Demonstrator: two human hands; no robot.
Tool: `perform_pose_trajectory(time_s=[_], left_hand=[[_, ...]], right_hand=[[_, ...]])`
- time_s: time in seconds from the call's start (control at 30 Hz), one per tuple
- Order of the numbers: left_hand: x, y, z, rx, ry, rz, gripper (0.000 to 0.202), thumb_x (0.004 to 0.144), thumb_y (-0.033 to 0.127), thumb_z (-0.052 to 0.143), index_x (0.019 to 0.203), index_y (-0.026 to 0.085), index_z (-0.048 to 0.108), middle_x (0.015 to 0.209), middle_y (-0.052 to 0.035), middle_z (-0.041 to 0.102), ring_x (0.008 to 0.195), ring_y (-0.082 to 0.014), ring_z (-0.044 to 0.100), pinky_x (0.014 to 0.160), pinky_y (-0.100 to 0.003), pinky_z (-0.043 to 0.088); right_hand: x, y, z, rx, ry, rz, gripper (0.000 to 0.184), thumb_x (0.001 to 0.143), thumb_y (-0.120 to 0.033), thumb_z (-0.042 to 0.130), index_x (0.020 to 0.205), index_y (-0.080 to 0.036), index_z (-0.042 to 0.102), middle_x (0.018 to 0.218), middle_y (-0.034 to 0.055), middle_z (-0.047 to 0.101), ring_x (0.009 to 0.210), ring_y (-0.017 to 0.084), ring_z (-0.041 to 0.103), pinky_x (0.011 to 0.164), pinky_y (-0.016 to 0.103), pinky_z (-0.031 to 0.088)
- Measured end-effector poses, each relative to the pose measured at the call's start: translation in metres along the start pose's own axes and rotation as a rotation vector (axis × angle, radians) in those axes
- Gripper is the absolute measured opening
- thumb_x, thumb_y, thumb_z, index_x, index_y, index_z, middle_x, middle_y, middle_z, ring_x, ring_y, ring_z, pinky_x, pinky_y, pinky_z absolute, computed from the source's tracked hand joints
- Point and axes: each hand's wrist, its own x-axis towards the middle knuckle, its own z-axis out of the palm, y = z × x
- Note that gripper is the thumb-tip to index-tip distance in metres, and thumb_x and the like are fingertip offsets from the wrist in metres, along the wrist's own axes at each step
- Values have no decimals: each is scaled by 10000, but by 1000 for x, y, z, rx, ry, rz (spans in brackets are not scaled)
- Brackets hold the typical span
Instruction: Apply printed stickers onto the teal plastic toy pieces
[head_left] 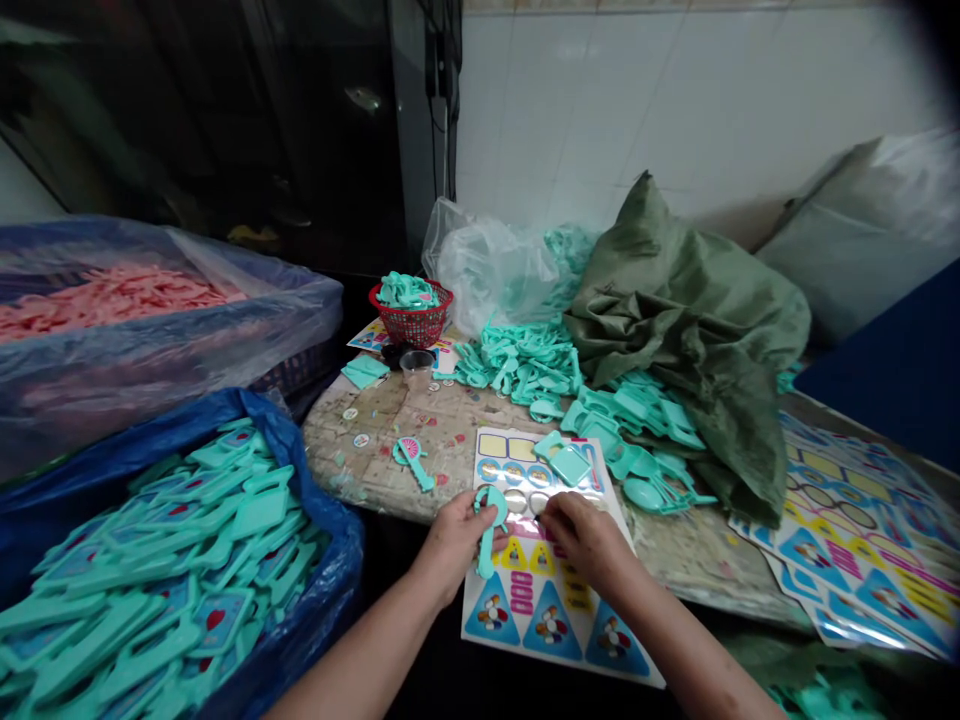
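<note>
My left hand point(444, 548) is closed on a teal plastic toy piece point(486, 552) with a round, ring-like head and a short handle. Beneath it lies a sticker sheet point(480, 620) printed with triangles, ovals and pink and yellow marks, overhanging the table's front edge. My right hand point(589, 540) is pinched low over the sheet's oval stickers; whatever its fingertips hold is hidden. A teal piece with a square head point(568, 464) rests on the sheet's upper part. Left of the sheet, another teal piece point(412, 462) bears a pink fan-patterned sticker.
Loose teal pieces point(517, 355) are heaped at the table's back, beside a green sack point(690, 300). A red basket point(414, 325) and a clear cup point(417, 370) stand back left. A blue bag point(341, 560) of stickered pieces sits left; more sticker sheets point(862, 530) lie right.
</note>
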Motion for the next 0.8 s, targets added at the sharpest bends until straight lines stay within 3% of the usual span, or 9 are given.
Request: perform_pose_trajectory(time_s=[0.33,0.53,0.67,0.8], left_hand=[[1,-3,-3,-8,0,-10,317,691,271,705,962,156,585,821,-39,660,734,-190,673,783,-345,535],[4,-4,-2,-18,-1,0,302,704,264,692,963,151,584,845,-64,680,749,-204,681,781,-356,535],[4,-6,-4,-45,4,9,303,692,270,707,949,144,605,864,-79,691,786,-225,681,788,-371,533],[-8,-2,-1,-54,-27,27,287,705,305,696,925,134,626,891,-96,701,798,-228,676,807,-373,518]], right_hand=[[19,-5,2,108,-110,113,133,738,-328,570,675,-220,524,602,-25,575,554,134,496,526,237,330],[14,-11,-17,178,-155,136,204,685,-361,633,632,-211,506,532,-47,521,498,109,438,482,228,306],[-11,-21,-33,406,-86,225,281,760,-456,563,663,-205,483,565,-47,490,534,107,434,506,226,334],[-30,-42,-30,778,19,379,362,688,-530,630,660,-205,473,593,-48,489,576,117,455,543,227,372]])
